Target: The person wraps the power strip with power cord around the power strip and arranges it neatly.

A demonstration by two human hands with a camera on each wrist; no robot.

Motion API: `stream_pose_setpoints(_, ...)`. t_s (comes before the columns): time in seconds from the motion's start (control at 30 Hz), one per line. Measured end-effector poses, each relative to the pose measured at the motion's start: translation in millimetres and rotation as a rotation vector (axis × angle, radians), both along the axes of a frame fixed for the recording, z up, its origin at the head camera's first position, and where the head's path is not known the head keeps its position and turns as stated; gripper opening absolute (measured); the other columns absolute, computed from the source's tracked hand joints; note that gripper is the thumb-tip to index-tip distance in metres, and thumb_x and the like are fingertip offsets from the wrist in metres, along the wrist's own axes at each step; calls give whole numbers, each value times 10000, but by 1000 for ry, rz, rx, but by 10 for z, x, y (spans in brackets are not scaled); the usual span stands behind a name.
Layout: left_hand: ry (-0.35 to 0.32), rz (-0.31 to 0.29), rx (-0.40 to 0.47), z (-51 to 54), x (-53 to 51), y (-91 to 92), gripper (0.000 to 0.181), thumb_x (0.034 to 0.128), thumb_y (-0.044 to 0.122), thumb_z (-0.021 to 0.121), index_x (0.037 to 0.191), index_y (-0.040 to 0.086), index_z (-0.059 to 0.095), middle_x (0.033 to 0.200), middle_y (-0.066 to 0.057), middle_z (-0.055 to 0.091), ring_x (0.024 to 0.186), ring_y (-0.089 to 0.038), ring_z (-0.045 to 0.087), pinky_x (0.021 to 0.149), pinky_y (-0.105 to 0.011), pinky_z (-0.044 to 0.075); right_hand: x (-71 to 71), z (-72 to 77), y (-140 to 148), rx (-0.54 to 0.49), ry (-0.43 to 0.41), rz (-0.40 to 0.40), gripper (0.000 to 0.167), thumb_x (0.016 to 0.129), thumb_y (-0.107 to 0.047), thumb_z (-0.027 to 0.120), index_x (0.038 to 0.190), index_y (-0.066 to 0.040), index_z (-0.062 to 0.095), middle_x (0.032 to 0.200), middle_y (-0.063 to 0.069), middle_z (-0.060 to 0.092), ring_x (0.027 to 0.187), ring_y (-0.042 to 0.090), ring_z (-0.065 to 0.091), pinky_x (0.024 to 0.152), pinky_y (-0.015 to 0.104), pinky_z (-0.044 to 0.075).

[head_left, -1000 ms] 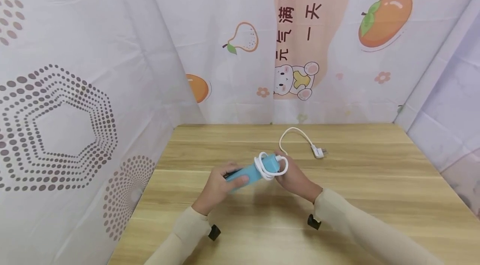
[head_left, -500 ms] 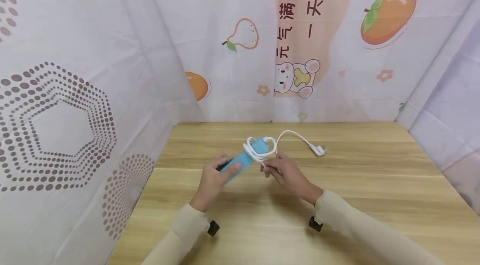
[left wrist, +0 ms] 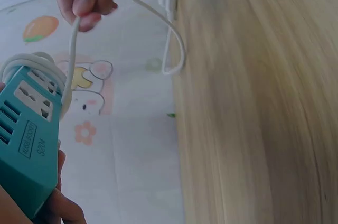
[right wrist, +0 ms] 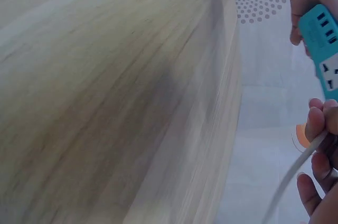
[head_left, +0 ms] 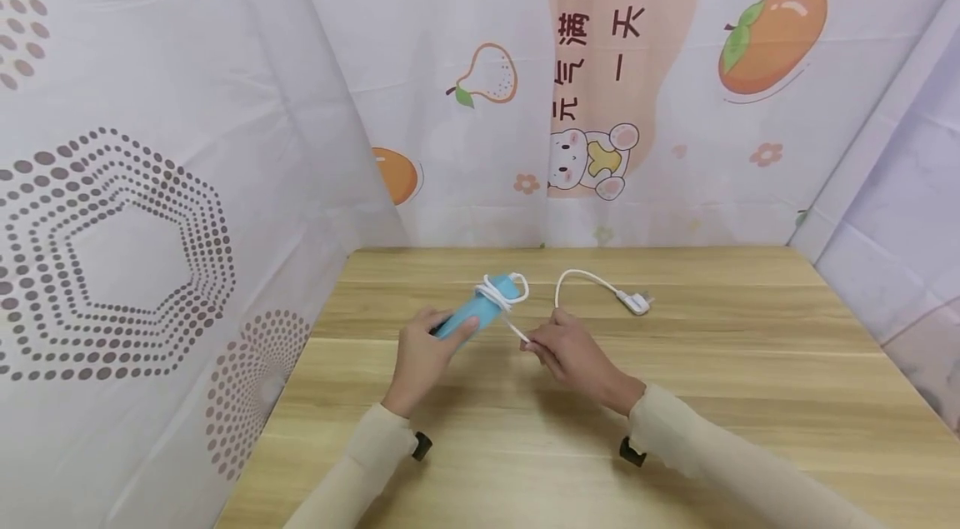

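Note:
A blue power strip (head_left: 480, 311) is held tilted above the table by my left hand (head_left: 425, 354), its fingers and thumb wrapped round the lower end. White sockets and a row of USB ports show on its face in the left wrist view. White power cord (left wrist: 72, 60) loops round the strip's far end. My right hand (head_left: 573, 352) pinches the cord between thumb and fingertips, and the stretch from the strip to that hand looks taut. Beyond the right hand the cord curves back to a white plug (head_left: 636, 302) lying on the table.
The wooden table (head_left: 750, 379) extends to both sides and toward me. A white printed curtain (head_left: 450, 179) hangs along its back edge, with more curtain at the left and right sides.
My left hand has moved slightly left with the strip. My right hand has come from the strip's end to below it, gripping the cord, and one loop has been drawn away into a straight stretch.

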State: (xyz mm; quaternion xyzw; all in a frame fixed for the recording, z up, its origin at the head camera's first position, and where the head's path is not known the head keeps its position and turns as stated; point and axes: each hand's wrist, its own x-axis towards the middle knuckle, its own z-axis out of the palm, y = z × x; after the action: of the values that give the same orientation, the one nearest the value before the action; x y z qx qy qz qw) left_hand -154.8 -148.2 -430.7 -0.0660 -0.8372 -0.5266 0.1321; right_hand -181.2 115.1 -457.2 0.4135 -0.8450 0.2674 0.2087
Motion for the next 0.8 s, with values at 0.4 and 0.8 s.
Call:
stream_pose_setpoints(0.4,47,80,-342,-142,-67,-41,712,859,653,731,1112,-11,768,860,-28,595,763,-183,498,659,-350,427,-10,-66,27,72,115,8,55,921,-168,765,961,-132,775,822,-82,694,788,135,423,704,301,334)
stream_pose_setpoints(0.8,163,104,-532,-182,-47,-37,635,849,624,752,1001,8,775,775,2,497,716,-162,425,583,-302,366,-5,-35,42,64,160,21,60,892,-158,789,934,-118,774,808,-73,684,803,150,440,730,327,349)
